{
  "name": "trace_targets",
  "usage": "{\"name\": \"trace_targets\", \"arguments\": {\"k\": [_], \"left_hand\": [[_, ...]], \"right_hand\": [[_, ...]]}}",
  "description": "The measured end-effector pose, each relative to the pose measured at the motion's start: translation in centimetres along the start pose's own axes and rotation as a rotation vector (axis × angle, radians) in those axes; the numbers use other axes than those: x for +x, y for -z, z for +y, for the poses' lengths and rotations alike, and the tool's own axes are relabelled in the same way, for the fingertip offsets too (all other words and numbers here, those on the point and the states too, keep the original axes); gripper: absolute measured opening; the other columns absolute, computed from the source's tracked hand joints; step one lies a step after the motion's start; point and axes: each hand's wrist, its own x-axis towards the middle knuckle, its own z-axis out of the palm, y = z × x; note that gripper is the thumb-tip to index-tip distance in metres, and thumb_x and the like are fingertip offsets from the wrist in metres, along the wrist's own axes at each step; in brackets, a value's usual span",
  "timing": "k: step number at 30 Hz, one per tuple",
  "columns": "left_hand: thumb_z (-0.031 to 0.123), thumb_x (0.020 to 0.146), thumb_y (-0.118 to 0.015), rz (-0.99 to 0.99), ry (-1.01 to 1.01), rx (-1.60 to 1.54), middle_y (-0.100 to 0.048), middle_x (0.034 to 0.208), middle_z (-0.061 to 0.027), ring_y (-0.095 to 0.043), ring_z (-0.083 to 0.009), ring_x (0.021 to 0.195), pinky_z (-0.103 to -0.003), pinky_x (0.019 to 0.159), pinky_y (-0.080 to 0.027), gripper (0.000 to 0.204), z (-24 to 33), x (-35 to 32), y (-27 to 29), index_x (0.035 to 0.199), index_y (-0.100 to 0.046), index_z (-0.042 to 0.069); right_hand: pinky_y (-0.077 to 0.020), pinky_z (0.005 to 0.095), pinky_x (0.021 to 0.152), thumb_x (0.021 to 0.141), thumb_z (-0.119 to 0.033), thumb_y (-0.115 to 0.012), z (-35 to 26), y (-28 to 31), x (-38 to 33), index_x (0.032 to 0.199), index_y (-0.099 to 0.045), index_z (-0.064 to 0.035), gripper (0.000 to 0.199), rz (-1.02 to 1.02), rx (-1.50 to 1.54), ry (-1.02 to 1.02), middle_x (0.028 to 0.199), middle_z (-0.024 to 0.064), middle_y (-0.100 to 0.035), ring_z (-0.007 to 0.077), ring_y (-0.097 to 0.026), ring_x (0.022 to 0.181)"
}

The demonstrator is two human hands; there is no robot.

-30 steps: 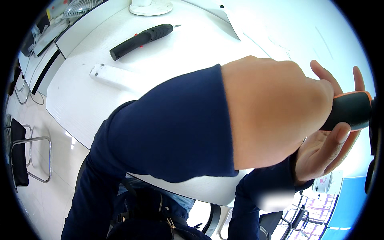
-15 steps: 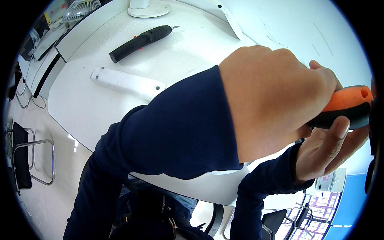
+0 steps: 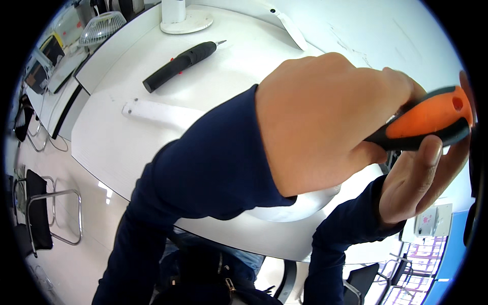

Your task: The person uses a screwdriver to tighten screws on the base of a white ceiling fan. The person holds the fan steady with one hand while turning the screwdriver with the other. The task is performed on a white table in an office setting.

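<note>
My left hand (image 3: 325, 117) is raised above the table, back of the hand toward me, its fingers closed round the front part of a screwdriver (image 3: 424, 117) with an orange and black handle. The screwdriver's shaft and tip are hidden behind that hand. At the handle's rear end, which has a hole, my right hand (image 3: 404, 188) grips it, thumb against the underside and the other fingers partly out of sight. Below my left sleeve a white rounded piece (image 3: 290, 208) shows in part. A black cordless electric screwdriver (image 3: 180, 66) with red buttons lies farther back.
On the white table (image 3: 109, 152) lies a white strip (image 3: 157, 112), partly covered by my left sleeve. A stand with a round white base (image 3: 187, 23) is at the back, beside a tilted white panel (image 3: 290, 30). Black chairs (image 3: 38, 208) stand on the floor at left.
The orange handle has shifted a little left and up in view, with more of it showing. My left hand moved slightly left. More of the white rounded piece shows under my sleeve.
</note>
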Motion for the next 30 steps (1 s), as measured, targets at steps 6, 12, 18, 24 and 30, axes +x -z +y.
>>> {"name": "trace_targets", "arguments": {"k": [6,12,18,24,30], "left_hand": [[0.011,0.067,-0.070,-0.026,-0.038,0.026,-0.061,0.073,-0.0133,-0.060,-0.0321,0.067,-0.037,0.058,-0.047,0.039,-0.2,0.3,-0.2,0.101,-0.052,0.003],[0.009,0.069,-0.068,-0.087,-0.103,-0.020,-0.062,0.083,-0.0147,-0.061,-0.0320,0.075,-0.037,0.064,-0.048,0.041,-0.7,0.1,0.3,0.104,-0.050,0.001],[0.004,0.065,-0.074,-0.195,-0.087,0.074,-0.061,0.100,-0.0146,-0.061,-0.0264,0.091,-0.034,0.081,-0.046,0.058,0.6,0.7,1.5,0.117,-0.047,0.000],[0.006,0.063,-0.076,-0.132,-0.099,0.199,-0.061,0.097,-0.0124,-0.060,-0.0243,0.089,-0.033,0.081,-0.045,0.062,0.8,0.7,1.1,0.118,-0.048,0.002],[0.002,0.065,-0.075,-0.290,-0.020,0.103,-0.061,0.104,-0.0147,-0.059,-0.0244,0.102,-0.033,0.090,-0.043,0.065,1.1,0.5,2.0,0.122,-0.045,-0.002]], "right_hand": [[-0.0488,0.0436,0.083,0.080,-0.050,-0.052,1.2,1.2,-0.1,0.131,-0.032,-0.0061,0.070,-0.085,-0.067,-0.021,0.126,0.0214,-0.044,0.0312,-0.060,0.096],[-0.0509,0.0416,0.080,0.081,-0.049,-0.051,1.3,0.2,-0.6,0.132,-0.031,-0.0051,0.070,-0.213,0.053,-0.130,0.115,0.0229,-0.053,0.0304,-0.063,0.090],[-0.0510,0.0416,0.080,0.081,-0.049,-0.051,1.4,-0.3,-1.5,0.132,-0.030,-0.0051,0.071,-0.187,0.074,-0.147,0.115,0.0229,-0.053,0.0304,-0.063,0.090],[-0.0510,0.0417,0.080,0.081,-0.049,-0.051,1.7,0.7,-1.4,0.132,-0.030,-0.0051,0.071,0.006,0.045,-0.145,0.114,0.0228,-0.053,0.0304,-0.063,0.090],[-0.0510,0.0417,0.079,0.081,-0.049,-0.051,1.4,0.0,-2.0,0.132,-0.030,-0.0051,0.071,-0.159,0.057,-0.139,0.114,0.0228,-0.053,0.0304,-0.063,0.089]]}}
